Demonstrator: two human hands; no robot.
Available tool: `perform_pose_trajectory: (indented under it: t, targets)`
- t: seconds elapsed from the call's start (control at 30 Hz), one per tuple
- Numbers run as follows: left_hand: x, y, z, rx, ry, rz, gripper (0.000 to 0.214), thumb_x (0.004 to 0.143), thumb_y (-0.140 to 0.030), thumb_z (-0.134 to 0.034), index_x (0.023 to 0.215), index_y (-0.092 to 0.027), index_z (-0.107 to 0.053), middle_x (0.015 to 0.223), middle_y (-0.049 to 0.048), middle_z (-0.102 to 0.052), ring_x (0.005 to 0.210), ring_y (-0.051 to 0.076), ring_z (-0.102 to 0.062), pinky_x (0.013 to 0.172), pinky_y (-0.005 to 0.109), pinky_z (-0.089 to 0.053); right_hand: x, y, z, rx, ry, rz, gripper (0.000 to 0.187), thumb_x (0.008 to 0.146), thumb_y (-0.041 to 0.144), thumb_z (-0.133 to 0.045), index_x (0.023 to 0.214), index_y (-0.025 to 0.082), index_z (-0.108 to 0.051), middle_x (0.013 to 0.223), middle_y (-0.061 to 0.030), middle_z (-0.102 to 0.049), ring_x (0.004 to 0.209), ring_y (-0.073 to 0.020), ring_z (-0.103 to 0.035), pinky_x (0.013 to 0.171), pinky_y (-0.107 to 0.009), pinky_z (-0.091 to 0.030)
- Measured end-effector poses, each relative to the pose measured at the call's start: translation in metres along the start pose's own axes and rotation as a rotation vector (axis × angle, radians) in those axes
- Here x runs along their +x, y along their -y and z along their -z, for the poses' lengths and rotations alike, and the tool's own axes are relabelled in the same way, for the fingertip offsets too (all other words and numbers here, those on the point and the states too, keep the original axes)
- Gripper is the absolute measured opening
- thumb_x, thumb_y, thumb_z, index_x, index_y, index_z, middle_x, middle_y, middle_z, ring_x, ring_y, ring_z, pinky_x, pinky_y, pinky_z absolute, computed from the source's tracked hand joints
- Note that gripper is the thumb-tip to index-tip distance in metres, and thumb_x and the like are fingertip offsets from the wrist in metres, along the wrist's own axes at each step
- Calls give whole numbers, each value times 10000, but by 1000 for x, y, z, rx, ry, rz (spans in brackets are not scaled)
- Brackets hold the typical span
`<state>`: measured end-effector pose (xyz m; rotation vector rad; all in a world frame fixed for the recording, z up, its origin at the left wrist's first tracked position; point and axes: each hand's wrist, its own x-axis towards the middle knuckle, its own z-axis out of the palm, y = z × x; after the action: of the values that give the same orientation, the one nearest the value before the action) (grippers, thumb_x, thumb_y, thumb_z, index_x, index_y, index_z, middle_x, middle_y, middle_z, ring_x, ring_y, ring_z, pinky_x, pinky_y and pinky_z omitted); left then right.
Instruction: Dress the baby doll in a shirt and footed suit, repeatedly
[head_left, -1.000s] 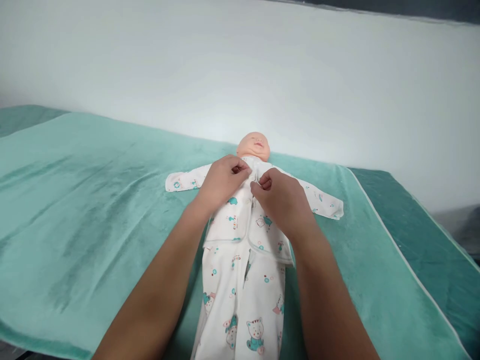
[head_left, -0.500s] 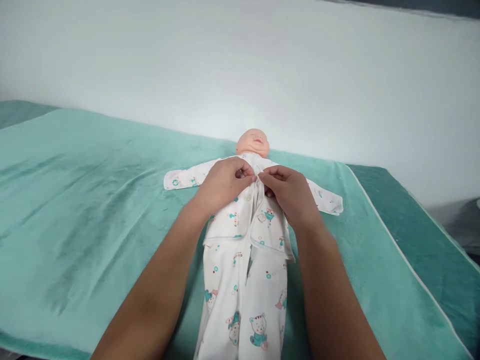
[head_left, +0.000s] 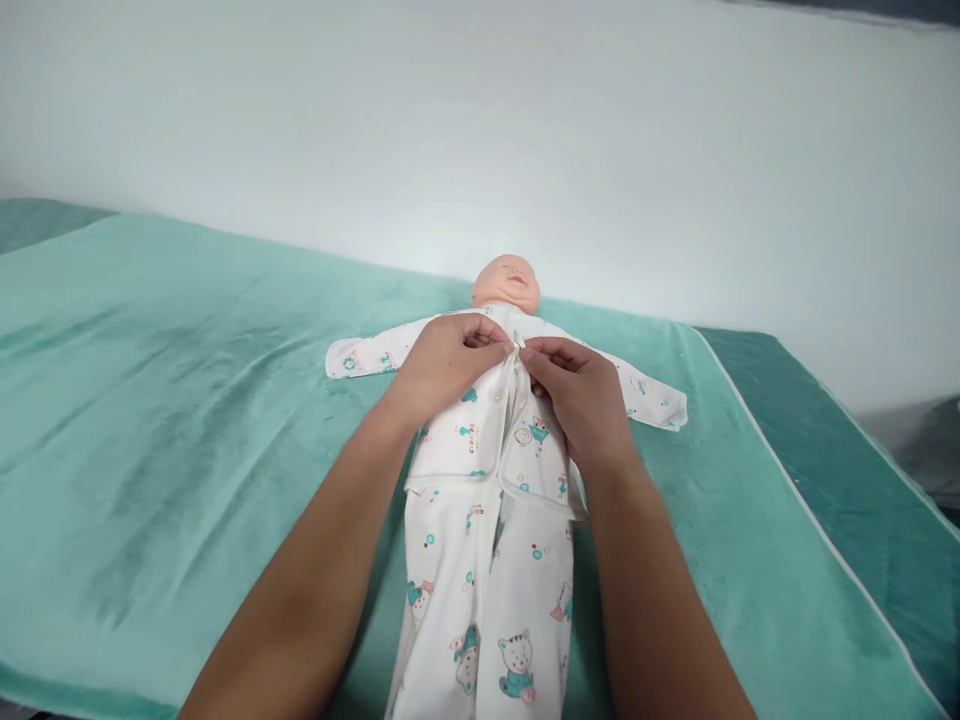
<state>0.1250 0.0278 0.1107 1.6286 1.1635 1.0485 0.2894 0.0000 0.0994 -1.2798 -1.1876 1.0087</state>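
Observation:
A baby doll [head_left: 506,283] lies on its back, dressed in a white printed jacket [head_left: 457,440] and matching white trousers [head_left: 517,590]. My left hand [head_left: 454,362] pinches one front edge of the jacket at the chest. Opposite it, my right hand [head_left: 574,385] pinches the other front edge, and the fingertips of both hands nearly meet. A small pale button [head_left: 517,347] shows between them. Below the hands the jacket front hangs slightly parted, with another button [head_left: 498,397] on its left edge. Both sleeves are spread out sideways.
A light green blanket [head_left: 187,400] with soft creases lies under the doll. Darker green cloth [head_left: 825,440] shows beyond its white-edged right side. Behind the doll's head rises a plain white wall [head_left: 375,130]. A dark object [head_left: 934,450] sits at the far right edge.
Both hands stay at the chest. The fingers have shifted slightly, lifting the jacket edges a little so the button between the fingertips shows more plainly.

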Motion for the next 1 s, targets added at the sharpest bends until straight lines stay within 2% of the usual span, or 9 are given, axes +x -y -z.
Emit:
perform_pose_trajectory:
  t: [0.17,0.33,0.47,0.57,0.7,0.87,0.93,1.0]
  targets:
    - [0,0,-2,-37,-10,8,113,793,-304,-689,818,-197,-716,742,6,-655,592,97,-484,537,248,-350,-2,4,-2,-39,15,-15,199,759,361,-763,879,202,-746,723,14,-660,617,-99,-545,581,-236,-451]
    - [-3,-2,2,-86,19,62,123,786,-307,-705,824,-192,-684,684,-8,-635,526,76,-438,492,232,-310,-8,9,-9,-130,8,-19,200,783,352,-729,914,201,-721,785,-3,-680,609,-111,-548,485,-226,-415]
    - [-4,-7,2,-71,25,97,198,760,-344,-737,875,-190,-687,786,13,-688,607,98,-534,519,226,-362,-10,10,-15,-304,-12,91,99,799,253,-671,877,198,-696,762,-1,-692,650,-126,-598,567,-249,-456]
    - [-4,-8,0,-62,0,123,210,736,-308,-737,900,-193,-675,825,11,-694,643,108,-561,525,227,-378,-11,10,-19,-463,-23,175,85,808,202,-635,886,206,-669,721,16,-688,652,-135,-616,639,-277,-464]
    - [-4,-7,2,-125,-3,147,218,725,-249,-721,927,-196,-660,790,-3,-671,624,103,-551,518,225,-381,-12,9,-22,-600,-17,228,212,828,199,-623,1038,217,-645,699,31,-666,672,-152,-615,702,-309,-462]
    - [-2,-5,11,-211,77,201,303,700,-240,-743,985,-198,-648,789,0,-660,594,99,-521,470,221,-332,-20,10,-23,-664,42,217,424,822,235,-630,1235,206,-541,834,4,-651,753,-172,-606,687,-310,-451]
    - [-2,-5,13,-173,82,199,292,700,-241,-744,974,-196,-652,832,9,-660,622,102,-538,466,215,-330,-25,13,-22,-718,62,204,460,815,247,-626,1257,208,-506,910,-16,-652,768,-178,-595,648,-302,-426]
    - [-2,-4,15,-112,67,188,253,707,-247,-743,941,-197,-660,859,13,-651,643,103,-546,467,213,-338,-31,20,-21,-765,62,174,413,815,275,-626,1205,208,-504,944,-31,-650,748,-177,-578,610,-297,-399]
